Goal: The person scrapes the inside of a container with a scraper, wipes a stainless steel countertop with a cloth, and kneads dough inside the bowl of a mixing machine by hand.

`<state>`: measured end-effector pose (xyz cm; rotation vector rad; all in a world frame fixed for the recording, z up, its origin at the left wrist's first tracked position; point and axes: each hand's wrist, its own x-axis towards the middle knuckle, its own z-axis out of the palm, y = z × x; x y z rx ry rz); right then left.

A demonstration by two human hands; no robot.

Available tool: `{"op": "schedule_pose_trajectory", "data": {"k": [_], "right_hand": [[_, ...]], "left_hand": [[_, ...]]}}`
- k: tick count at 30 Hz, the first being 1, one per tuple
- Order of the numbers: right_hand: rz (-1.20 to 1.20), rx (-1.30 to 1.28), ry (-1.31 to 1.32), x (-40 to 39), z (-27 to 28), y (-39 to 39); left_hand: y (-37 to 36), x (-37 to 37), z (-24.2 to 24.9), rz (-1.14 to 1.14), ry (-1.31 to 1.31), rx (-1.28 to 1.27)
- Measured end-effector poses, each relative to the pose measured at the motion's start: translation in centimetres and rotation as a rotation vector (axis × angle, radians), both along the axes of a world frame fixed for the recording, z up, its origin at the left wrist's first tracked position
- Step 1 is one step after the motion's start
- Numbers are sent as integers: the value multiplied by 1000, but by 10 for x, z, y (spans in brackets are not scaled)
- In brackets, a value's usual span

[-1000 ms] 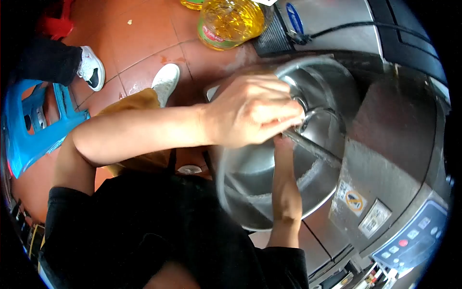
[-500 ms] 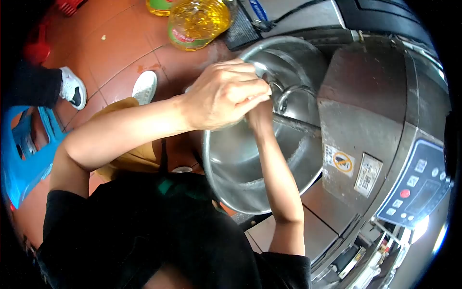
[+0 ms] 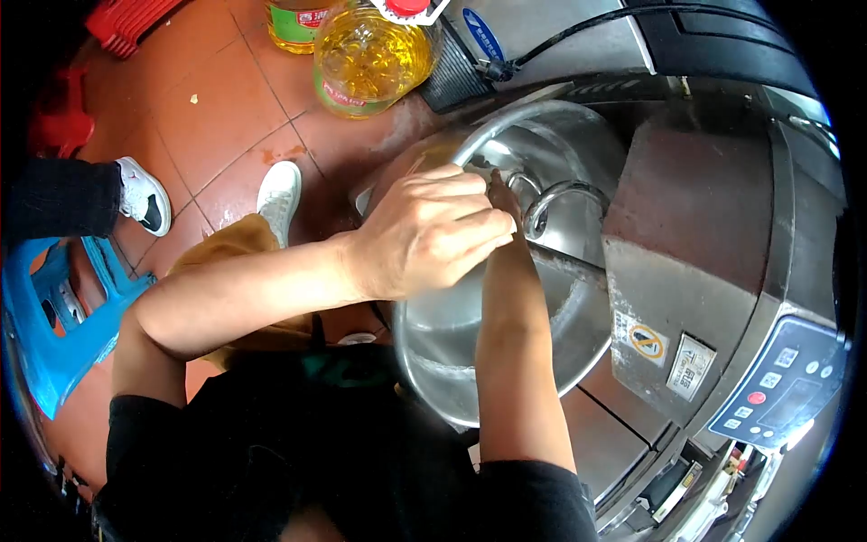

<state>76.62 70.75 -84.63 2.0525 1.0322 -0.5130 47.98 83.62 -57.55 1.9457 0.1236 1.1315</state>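
Note:
My left hand [image 3: 438,233] is closed in a fist above the near-left rim of a steel mixing bowl [image 3: 433,361]; whatever it grips is hidden. My right forearm [image 3: 519,334] reaches over the bowl, and my right hand [image 3: 506,203] lies partly behind the left one, its fingers mostly out of sight. Just beyond the hands is the curved metal mixing hook [image 3: 569,191], near a straight bar [image 3: 569,264] that crosses the bowl. Whitish residue [image 3: 569,307] marks the bowl's inner wall.
The mixer's housing [image 3: 691,208] and button panel [image 3: 781,384] stand at right. Oil jugs [image 3: 372,59] sit on the tiled floor [image 3: 217,99]. A blue plastic stool [image 3: 68,339] is at left, near another person's shoe [image 3: 144,199]. A cable [image 3: 578,43] runs behind.
The view has shifted, so the bowl, mixer and jugs appear lower. My left hand stays closed above the bowl, and my right arm still reaches in.

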Motion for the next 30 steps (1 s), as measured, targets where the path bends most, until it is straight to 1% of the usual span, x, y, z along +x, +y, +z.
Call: {"op": "schedule_pose_trajectory", "data": {"k": [5, 8, 10, 11, 12, 14, 18, 21, 23, 26, 27, 29, 30], "right_hand": [[-249, 194, 60, 9, 18, 0], [-216, 346, 74, -15, 41, -11], [-128, 457, 84, -48, 54, -8], [-68, 506, 96, -68, 61, -7], [-5, 548, 111, -87, 66, -2], [134, 613, 144, -130, 78, 12], [420, 626, 192, -205, 106, 27], [628, 559, 156, -229, 119, 28], [725, 459, 94, -236, 145, 30], [756, 125, -12, -243, 248, 31], [796, 212, -48, -242, 269, 28], [695, 382, 86, -240, 306, 21], [643, 470, 145, -235, 318, 13]], "left_hand": [[0, 5, -1, -3, -29, -26], [-2, 5, -3, 7, -58, -67], [-3, 6, -5, -9, -66, -73], [-1, 3, -1, -4, -27, -39], [0, 0, 1, -26, 23, -57], [-1, 1, 1, -3, 16, -60], [-1, -1, 3, 13, 57, -62], [-3, -3, 7, 16, 99, -44], [-2, -3, 6, 15, 105, -29], [-2, -2, 6, 24, 115, -33], [-1, -3, 8, 22, 118, -35], [-1, -3, 6, 24, 99, -57], [0, -4, 6, 19, 114, -25]]}}
